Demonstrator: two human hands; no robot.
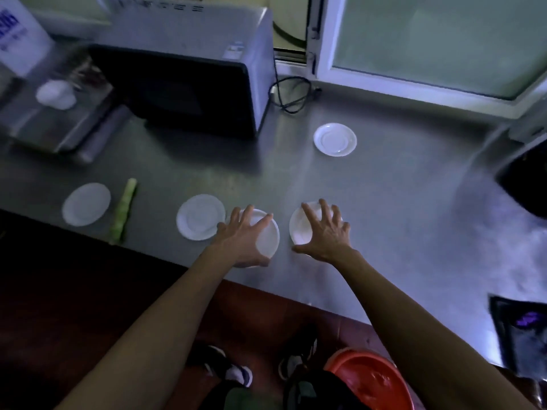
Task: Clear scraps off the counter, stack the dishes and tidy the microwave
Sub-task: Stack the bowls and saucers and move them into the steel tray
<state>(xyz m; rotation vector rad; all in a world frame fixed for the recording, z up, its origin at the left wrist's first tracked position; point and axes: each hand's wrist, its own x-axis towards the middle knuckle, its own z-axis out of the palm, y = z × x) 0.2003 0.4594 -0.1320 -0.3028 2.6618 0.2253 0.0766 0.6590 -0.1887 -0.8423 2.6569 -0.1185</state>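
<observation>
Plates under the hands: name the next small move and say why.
Probably close the left hand on its plate and set it onto the plate under the right hand. Both hands are spread over separate plates lying side by side, unstacked, on the counter.

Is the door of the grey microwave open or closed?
Closed. The grey microwave at the back of the steel counter shows its dark door flat against the front, with no gap and nothing of the inside showing.
</observation>
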